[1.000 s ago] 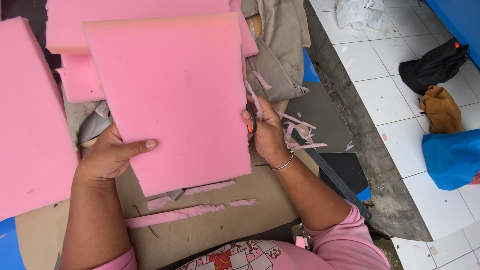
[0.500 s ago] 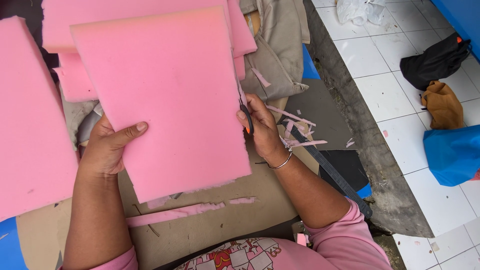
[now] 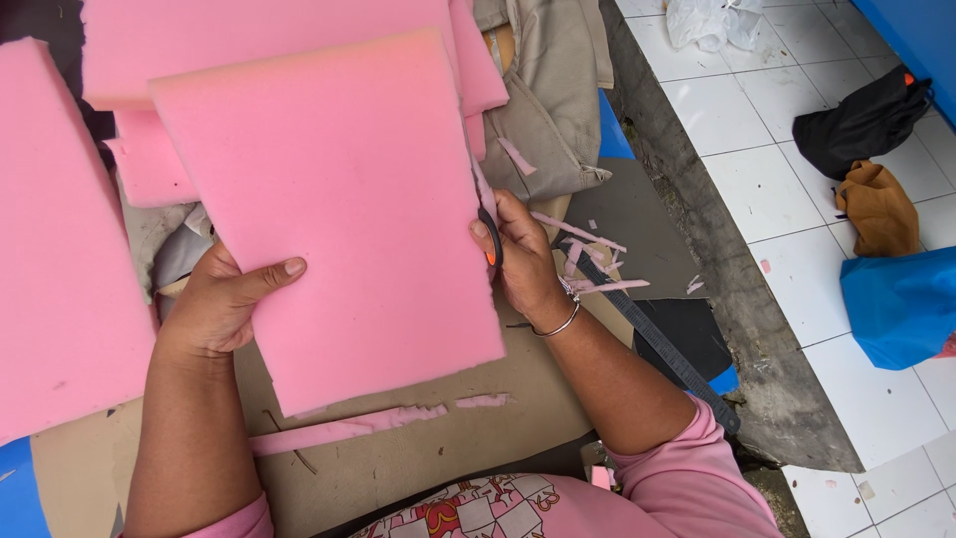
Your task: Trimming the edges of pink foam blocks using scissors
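Note:
My left hand [image 3: 224, 299] grips the left edge of a pink foam sheet [image 3: 339, 209], thumb on its top face, and holds it tilted above the cardboard. At the sheet's right edge my right hand [image 3: 520, 257] is closed around scissors [image 3: 490, 239] with black and orange handles; their blades lie along that edge and are mostly hidden by the foam. A thin strip of foam [image 3: 485, 189] hangs off the edge just above the scissors.
More pink foam slabs [image 3: 60, 249] lie at left and behind. Brown cardboard [image 3: 418, 458] bears a long foam strip [image 3: 339, 430]; more trimmings [image 3: 588, 259] and a dark ruler [image 3: 657, 344] lie right of my hand. Beige fabric [image 3: 558, 100], black bag [image 3: 861, 120], blue bag [image 3: 901, 304] on tiles.
The foam sheet has shifted and turned a little in my hands, and my right hand with the scissors has slid slightly along its right edge.

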